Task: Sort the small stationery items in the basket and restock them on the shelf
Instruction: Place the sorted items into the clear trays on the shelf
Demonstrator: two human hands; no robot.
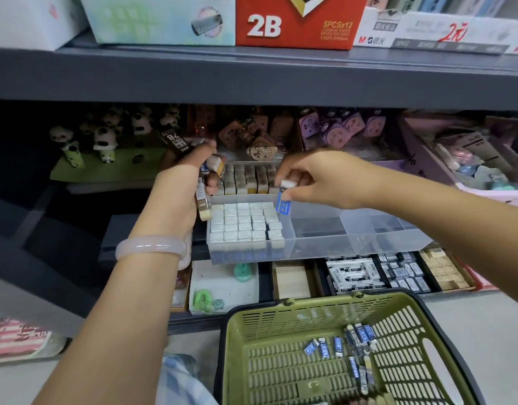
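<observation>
My right hand [319,178] pinches a small blue-sleeved eraser [283,200] upright, just above the right edge of the packed erasers in a clear divided tray [325,244] on the middle shelf. That left compartment holds several rows of white-topped erasers [243,222]. My left hand [184,182], a pale bangle on its wrist, grips a bundle of assorted erasers [206,185] beside the tray's left edge. Below, a green basket [281,317] holds several loose blue erasers [339,349].
A dark shelf board [252,74] overhangs the tray, carrying a red 2B box [296,21] and other cartons. Behind the tray stand brown-sleeved erasers [249,179], panda figures [102,138] and purple sharpeners [342,127]. The lower shelf holds eraser boxes [354,276].
</observation>
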